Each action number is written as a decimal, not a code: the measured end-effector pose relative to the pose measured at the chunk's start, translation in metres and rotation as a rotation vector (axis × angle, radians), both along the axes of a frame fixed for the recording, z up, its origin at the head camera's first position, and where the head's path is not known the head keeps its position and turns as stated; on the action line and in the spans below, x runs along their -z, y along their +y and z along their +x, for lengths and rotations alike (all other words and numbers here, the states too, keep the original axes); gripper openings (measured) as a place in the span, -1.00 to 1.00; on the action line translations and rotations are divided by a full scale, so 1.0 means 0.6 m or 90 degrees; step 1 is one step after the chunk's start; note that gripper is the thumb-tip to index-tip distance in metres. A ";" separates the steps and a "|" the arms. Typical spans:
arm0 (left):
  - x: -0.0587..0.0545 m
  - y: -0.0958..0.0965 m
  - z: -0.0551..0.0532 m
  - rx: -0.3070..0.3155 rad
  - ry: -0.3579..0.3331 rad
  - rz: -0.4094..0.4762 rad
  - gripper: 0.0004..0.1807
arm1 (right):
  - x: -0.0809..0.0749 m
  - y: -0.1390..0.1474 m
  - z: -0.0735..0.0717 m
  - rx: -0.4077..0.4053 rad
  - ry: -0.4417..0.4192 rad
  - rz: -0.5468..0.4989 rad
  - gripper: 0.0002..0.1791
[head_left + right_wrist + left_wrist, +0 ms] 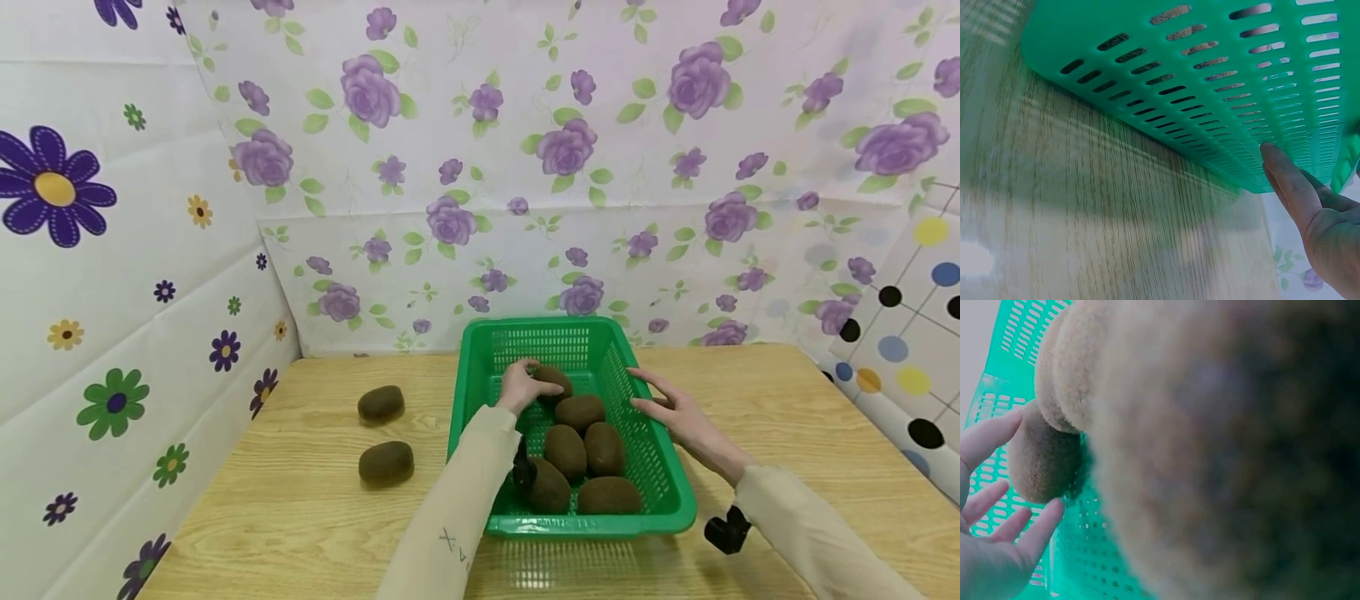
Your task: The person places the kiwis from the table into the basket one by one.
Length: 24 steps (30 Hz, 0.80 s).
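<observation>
A green plastic basket (678,500) stands on the table, with several brown fuzzy kiwis (580,412) in it. My left hand (522,387) reaches into its far part, beside the farthest kiwi (553,382). In the left wrist view, spread fingers lie around that kiwi (1044,456), thumb tip and one fingertip at its edges; a blurred kiwi (1222,450) fills the right side. My right hand (686,417) is at the basket's right rim, fingers extended. From the right wrist view, its straight fingers (1288,178) lie against the outer wall.
Two more kiwis, a far one (381,404) and a near one (386,463), lie on the wooden table (300,517) left of the basket. A floral cloth (450,167) hangs behind the table. Dark wrist cameras sit on both sleeves.
</observation>
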State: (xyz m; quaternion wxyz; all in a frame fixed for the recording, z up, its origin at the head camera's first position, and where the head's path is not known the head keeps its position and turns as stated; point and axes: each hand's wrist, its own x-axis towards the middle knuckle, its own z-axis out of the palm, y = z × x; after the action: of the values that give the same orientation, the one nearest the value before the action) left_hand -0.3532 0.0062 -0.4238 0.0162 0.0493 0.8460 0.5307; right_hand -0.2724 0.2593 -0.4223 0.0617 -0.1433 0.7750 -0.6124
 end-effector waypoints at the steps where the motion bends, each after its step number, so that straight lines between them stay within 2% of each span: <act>1: -0.003 0.000 0.000 -0.007 0.011 -0.004 -0.35 | 0.000 0.000 0.000 0.003 0.000 0.001 -0.33; 6: -0.019 0.002 0.003 -0.032 0.052 0.000 -0.35 | -0.001 -0.001 0.000 -0.001 0.005 -0.001 -0.34; 8: -0.025 0.003 0.003 -0.030 0.060 0.011 -0.34 | 0.000 0.000 0.000 -0.007 0.008 -0.005 -0.34; 11: -0.039 0.006 0.006 -0.025 0.046 0.064 -0.32 | 0.000 0.001 -0.001 -0.013 0.012 -0.008 -0.35; 15: -0.073 0.012 0.015 -0.010 0.027 0.129 -0.32 | 0.000 0.001 -0.001 -0.017 0.020 -0.003 -0.36; 20: -0.122 0.007 0.025 0.011 0.055 0.154 -0.35 | 0.001 0.000 -0.002 -0.025 0.017 -0.010 -0.36; 24: -0.156 -0.013 0.028 0.024 0.065 0.208 -0.39 | 0.002 -0.001 -0.003 -0.029 0.014 -0.019 -0.35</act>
State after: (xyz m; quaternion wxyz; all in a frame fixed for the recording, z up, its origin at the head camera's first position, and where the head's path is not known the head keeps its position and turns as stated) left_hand -0.3365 -0.0015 -0.3302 -0.0256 0.0939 0.7472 0.6575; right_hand -0.2739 0.2589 -0.4233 0.0647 -0.1686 0.7630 -0.6207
